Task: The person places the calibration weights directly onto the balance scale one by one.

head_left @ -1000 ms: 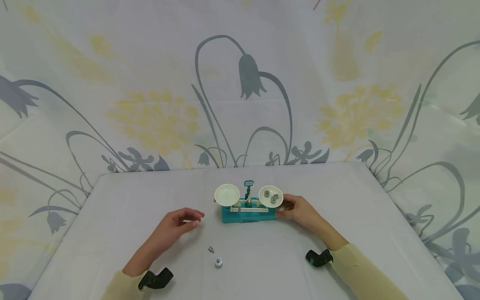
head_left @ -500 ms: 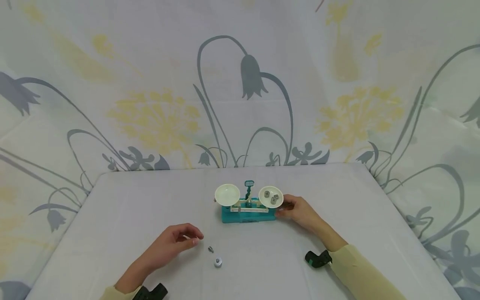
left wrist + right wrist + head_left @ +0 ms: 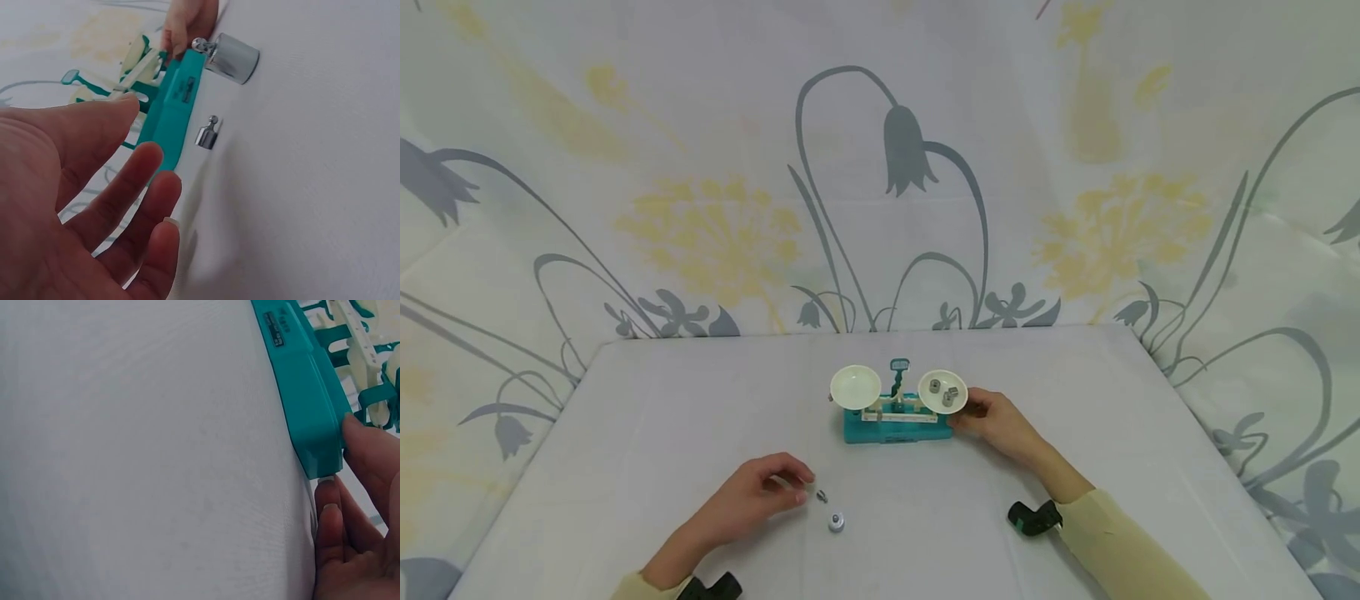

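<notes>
A teal balance scale (image 3: 898, 429) with two cream pans stands on the white table. Its left pan (image 3: 855, 387) is bare, while several small metal weights (image 3: 950, 396) lie in the right pan (image 3: 931, 404). My right hand (image 3: 1003, 425) holds the right end of the scale's base (image 3: 312, 406), thumb on its side and fingertips at its end. Loosely bent and holding nothing, my left hand (image 3: 752, 498) hovers low with its fingertips just left of a small weight (image 3: 207, 134). A larger knobbed cylindrical weight (image 3: 234, 59) stands upright close by.
White cloth covers the table (image 3: 925, 517), whose far edge meets a flower-printed curtain (image 3: 737, 167). Black wrist cameras (image 3: 1033, 518) sit on both forearms.
My left hand has come down toward the near side, then slightly right, ending beside the small weight. The right hand keeps its hold on the scale.
</notes>
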`<state>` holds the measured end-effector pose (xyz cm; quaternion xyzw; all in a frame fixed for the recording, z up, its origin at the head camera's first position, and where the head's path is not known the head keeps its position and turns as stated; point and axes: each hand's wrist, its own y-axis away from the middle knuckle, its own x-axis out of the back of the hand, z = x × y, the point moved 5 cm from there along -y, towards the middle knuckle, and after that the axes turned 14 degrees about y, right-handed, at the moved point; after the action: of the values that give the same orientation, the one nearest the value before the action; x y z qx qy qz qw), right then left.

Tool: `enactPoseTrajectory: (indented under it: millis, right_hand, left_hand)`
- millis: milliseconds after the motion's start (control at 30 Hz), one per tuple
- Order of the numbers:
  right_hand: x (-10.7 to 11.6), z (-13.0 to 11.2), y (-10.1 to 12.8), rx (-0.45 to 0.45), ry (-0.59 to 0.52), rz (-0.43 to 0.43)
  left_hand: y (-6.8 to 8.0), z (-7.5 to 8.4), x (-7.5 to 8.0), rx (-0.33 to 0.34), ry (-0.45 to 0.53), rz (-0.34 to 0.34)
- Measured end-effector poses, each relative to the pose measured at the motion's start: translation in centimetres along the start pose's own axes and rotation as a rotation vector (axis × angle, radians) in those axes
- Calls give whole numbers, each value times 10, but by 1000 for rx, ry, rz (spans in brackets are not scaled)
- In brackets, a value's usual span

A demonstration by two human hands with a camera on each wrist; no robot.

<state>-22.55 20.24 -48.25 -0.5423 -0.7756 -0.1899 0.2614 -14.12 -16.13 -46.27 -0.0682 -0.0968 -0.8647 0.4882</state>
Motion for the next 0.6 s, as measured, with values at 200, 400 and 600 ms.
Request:
enactPoseTrajectory:
  millis: [200, 400, 600]
  right_hand:
    - [1, -3, 0, -8, 6, 3]
    - [3, -4, 2, -14, -11, 4]
    - [2, -1, 1, -9, -5, -11]
  left_hand:
    - [-5, -4, -7, -59, -51, -6]
    - [-10, -1, -17, -148, -100, -20]
    - [-9, 3, -24, -131, -101, -30]
